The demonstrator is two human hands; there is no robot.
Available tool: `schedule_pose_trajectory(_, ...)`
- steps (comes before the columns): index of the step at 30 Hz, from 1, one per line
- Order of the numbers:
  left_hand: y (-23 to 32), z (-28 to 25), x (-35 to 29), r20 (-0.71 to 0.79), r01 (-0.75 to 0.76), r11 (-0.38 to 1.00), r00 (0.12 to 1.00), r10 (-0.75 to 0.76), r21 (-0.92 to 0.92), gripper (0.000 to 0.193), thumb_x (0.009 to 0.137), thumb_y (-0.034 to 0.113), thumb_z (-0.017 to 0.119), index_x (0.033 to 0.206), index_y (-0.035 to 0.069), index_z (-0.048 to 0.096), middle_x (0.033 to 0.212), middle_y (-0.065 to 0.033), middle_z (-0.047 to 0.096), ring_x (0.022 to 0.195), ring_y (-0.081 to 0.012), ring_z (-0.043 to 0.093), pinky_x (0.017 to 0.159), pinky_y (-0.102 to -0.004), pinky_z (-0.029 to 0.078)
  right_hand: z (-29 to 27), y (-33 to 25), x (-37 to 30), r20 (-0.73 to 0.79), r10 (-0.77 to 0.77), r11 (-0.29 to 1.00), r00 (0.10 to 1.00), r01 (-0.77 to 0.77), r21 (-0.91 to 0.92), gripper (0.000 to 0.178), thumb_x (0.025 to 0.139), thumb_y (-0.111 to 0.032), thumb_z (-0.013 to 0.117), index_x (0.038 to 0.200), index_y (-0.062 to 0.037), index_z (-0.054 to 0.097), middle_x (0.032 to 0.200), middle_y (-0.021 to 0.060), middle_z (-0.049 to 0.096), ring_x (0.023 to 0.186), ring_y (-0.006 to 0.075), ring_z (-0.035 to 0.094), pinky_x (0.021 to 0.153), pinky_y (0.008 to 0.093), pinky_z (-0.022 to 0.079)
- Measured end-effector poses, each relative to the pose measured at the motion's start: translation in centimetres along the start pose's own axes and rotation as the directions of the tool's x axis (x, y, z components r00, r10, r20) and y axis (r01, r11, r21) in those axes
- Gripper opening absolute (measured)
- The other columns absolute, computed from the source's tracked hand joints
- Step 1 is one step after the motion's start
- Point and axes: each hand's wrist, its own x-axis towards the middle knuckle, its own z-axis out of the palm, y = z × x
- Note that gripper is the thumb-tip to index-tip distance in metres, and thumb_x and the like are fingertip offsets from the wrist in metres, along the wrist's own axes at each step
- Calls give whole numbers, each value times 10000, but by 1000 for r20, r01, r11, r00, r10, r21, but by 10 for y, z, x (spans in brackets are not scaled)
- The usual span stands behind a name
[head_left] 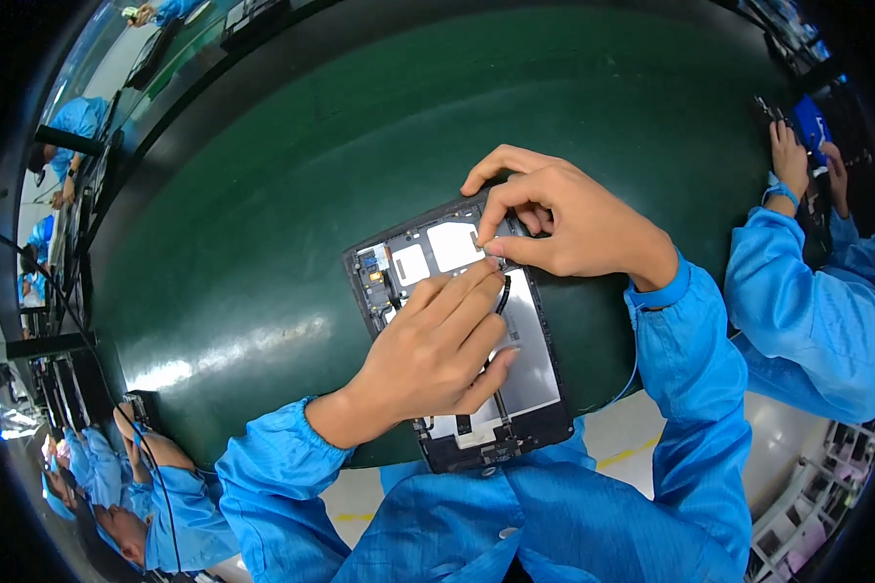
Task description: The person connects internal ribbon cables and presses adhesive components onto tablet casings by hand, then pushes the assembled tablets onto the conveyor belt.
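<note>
An opened tablet (539, 361) with a black frame, silver inner plates, a small circuit board and dark ribbon cables lies tilted at the near edge of the table, its lower end toward my body. My left hand (437, 352) lies across its middle, fingers stretched toward the upper right and thumb apart; the fingertips touch the inside near the right rim. At the upper right corner of the tablet, my right hand (566, 216) has thumb and index finger pinched together, close to the left fingertips. Whatever is between them is too small to make out.
The tablet rests on a curved green table (262, 243). To the right, a co-worker's hand (789, 155) in a blue sleeve is near a blue object (811, 123). More people in blue work along the left side, beside a dark rail and a hanging black cable (97, 360).
</note>
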Motion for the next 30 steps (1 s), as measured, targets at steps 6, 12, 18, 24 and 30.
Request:
schedule_pose_trajectory(6,0,2,0,-7,-22,999,1000,23,32,261,809,148,838,903,-32,674,1304,-271,699,1331,-436,688,1028,-516,571,5,1,1,-36,-23,999,999,22,-37,73,893,-72,831,963,-54,821,1298,103,709,690,119,548,636,295,463)
schedule_pose_trajectory(12,2,0,4,7,-10,1000,1000,10,29,221,819,122,816,900,-34,681,1266,-278,713,1361,-448,674,1142,-555,553,5,5,3,-70,-53,998,996,49,-48,75,881,-104,831,944,-64,826,1261,108,730,687,148,573,640,302,476)
schedule_pose_trajectory(18,1,1,6,28,-20,999,999,19,32,186,858,144,771,903,-23,703,1249,-320,717,1412,-467,639,1251,-560,481,3,13,5,-71,-68,998,995,69,5,105,862,-116,840,958,-77,848,1244,104,743,678,141,579,640,301,479)
schedule_pose_trajectory(24,0,2,6,31,-22,999,999,21,32,179,862,130,773,910,-29,706,1225,-314,723,1365,-465,669,1219,-553,515,4,11,5,-62,-67,998,996,68,12,84,906,-120,839,976,-78,860,1251,102,743,672,124,571,637,294,475)
schedule_pose_trajectory(30,0,2,7,15,-15,999,1000,15,32,169,856,114,775,914,-29,705,1212,-293,722,1333,-464,680,1173,-552,541,3,13,5,-60,-65,997,996,67,27,107,911,-110,835,1008,-71,861,1259,111,740,660,114,553,635,289,472)
